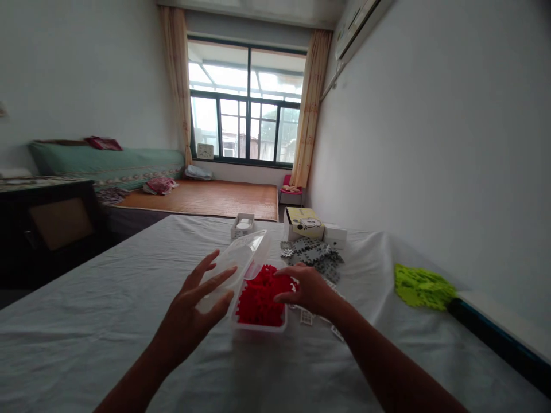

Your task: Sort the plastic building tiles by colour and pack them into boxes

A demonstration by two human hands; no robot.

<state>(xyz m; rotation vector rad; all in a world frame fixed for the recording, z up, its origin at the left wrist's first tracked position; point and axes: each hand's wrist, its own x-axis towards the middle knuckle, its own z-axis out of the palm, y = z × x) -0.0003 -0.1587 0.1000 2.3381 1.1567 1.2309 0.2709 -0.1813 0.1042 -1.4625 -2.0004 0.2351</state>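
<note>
A clear plastic box (259,328) filled with red toothed plastic pieces (258,301) stands in front of me on the cloth. Its translucent lid (224,261) is swung up on the left side. My left hand (193,301) is beside the lid, fingers spread and holding nothing; whether it touches the lid I cannot tell. Over the box's right side, my right hand (307,289) has a red toothed piece (284,287) between thumb and fingers. Part of that piece is hidden by the fingers.
Grey interlocking pieces (316,255) and white grid pieces (306,316) lie right of the box. Behind stand a yellow box (305,222) and a small white box (243,225). A lime-green duster head (424,287) with a dark handle (495,338) lies at right.
</note>
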